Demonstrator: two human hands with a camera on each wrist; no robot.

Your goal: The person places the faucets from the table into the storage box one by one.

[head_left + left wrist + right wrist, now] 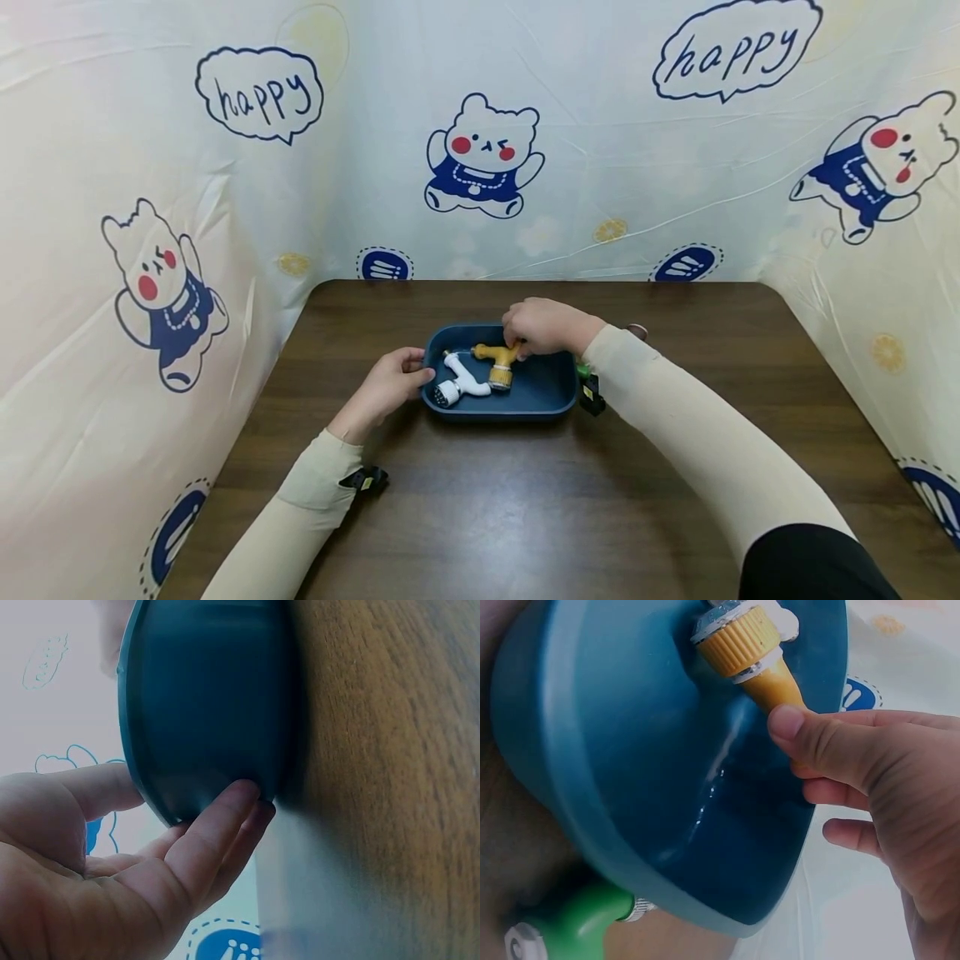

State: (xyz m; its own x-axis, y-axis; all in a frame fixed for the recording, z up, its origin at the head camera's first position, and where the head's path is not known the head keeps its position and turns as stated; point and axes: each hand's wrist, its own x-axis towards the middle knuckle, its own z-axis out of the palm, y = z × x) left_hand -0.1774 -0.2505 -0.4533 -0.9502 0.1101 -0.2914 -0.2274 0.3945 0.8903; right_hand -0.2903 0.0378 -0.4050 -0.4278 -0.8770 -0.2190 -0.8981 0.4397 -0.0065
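Observation:
A dark blue plastic basin (517, 414) stands on the table, holding two taps. My left hand (392, 382) grips its left end, thumb at the rim and fingers against the outer wall (210, 697). Inside on the left lies a white tap (468, 383). Right beside it is a yellow tap (501, 375) with a ribbed collar (739, 641). Reaching in over the far rim, my right hand (551, 325) pinches one end of the yellow tap between thumb and fingers.
A green tap (581, 922) lies on the table just outside the basin's right end, mostly hidden by my right forearm in the head view. Behind that forearm a small round brownish thing (636, 331) peeks out. Printed cloth (585, 150) hangs around the wooden table (525, 500).

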